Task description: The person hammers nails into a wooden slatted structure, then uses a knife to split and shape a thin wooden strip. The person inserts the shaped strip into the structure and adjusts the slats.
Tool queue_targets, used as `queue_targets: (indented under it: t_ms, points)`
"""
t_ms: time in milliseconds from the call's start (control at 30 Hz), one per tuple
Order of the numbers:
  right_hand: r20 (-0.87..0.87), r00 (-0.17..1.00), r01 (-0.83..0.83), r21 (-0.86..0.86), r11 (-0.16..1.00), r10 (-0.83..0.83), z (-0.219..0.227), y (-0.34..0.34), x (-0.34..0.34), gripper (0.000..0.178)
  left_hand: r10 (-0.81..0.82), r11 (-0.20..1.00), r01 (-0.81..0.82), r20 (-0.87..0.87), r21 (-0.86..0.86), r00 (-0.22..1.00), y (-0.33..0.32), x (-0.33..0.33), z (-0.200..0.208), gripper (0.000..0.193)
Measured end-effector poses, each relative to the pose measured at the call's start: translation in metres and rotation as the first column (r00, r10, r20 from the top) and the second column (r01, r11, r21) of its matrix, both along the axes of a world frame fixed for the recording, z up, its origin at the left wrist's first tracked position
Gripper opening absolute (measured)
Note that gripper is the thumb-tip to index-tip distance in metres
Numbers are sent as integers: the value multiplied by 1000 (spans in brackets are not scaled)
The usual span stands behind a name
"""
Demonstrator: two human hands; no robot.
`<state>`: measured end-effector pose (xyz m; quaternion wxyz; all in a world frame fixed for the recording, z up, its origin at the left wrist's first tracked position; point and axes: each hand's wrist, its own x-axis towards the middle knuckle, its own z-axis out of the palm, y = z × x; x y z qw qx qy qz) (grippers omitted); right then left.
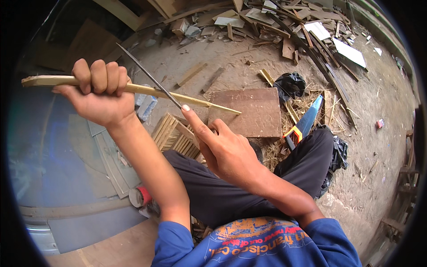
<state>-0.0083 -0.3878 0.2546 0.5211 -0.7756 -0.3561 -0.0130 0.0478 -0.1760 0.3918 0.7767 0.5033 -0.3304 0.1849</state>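
My left hand (101,91) is closed in a fist around a long pale bamboo strip (149,90). The strip slants down to the right, its thin tip over a flat brown wooden board (258,120). My right hand (229,153) grips a knife, its handle hidden by the palm. The long, narrow dark blade (149,75) points up and left from my stretched index finger and crosses the strip, apparently against it. Below that crossing sits a slatted stack of bamboo pieces (168,133), partly behind my right hand.
A handsaw (308,118) with a blue blade and orange-black handle lies by my right knee, among shavings (291,104) and a black plastic bag (289,84). Scrap wood (284,26) is heaped at the far side. A red can-like thing (140,196) is near my left elbow.
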Motion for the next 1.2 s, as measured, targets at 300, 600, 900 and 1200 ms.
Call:
queue_targets:
  t_ms: [300,600,900,1200]
  points:
    - [-140,988,51,-139,989,-71,-109,-23,13,76,-36,999,35,-7,-38,999,11,6,-3,62]
    - [-172,969,124,-285,950,-178,-127,-32,16,74,-59,998,57,-45,-37,997,11,15,-1,61]
    - [-356,915,56,-347,936,-187,-236,-76,17,83,236,971,-237,-108,0,966,11,35,6,64]
    - [-250,947,183,-102,978,-203,-139,-18,21,81,622,779,-627,-135,8,771,-15,47,9,62]
